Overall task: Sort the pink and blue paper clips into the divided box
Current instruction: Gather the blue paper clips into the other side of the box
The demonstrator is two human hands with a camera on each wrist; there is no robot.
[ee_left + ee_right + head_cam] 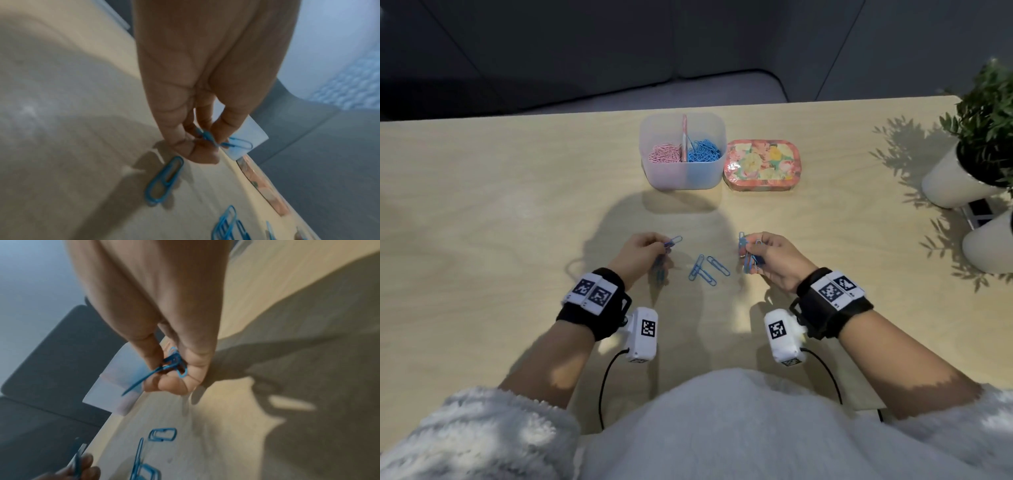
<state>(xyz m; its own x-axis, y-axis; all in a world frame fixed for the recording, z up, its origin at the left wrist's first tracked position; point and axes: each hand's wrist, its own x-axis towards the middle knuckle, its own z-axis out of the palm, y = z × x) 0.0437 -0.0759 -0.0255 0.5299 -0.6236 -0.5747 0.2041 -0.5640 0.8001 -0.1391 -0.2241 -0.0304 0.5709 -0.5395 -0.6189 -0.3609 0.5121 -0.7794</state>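
The translucent divided box point(683, 174) stands at the table's far middle, with pink clips point(664, 153) in its left half and blue clips point(704, 150) in its right half. My left hand point(643, 251) pinches blue paper clips point(236, 143) just above the table. My right hand point(770, 255) grips a bunch of blue paper clips point(173, 361). Three loose blue clips point(707, 269) lie on the wood between my hands, and another blue clip point(164, 178) lies under my left fingers.
A flowered tin point(762, 164) sits right beside the box. Two white plant pots point(955, 178) stand at the right edge of the table. Beyond the far table edge is a dark sofa point(585, 51). Cables run from my wrist cameras toward my lap.
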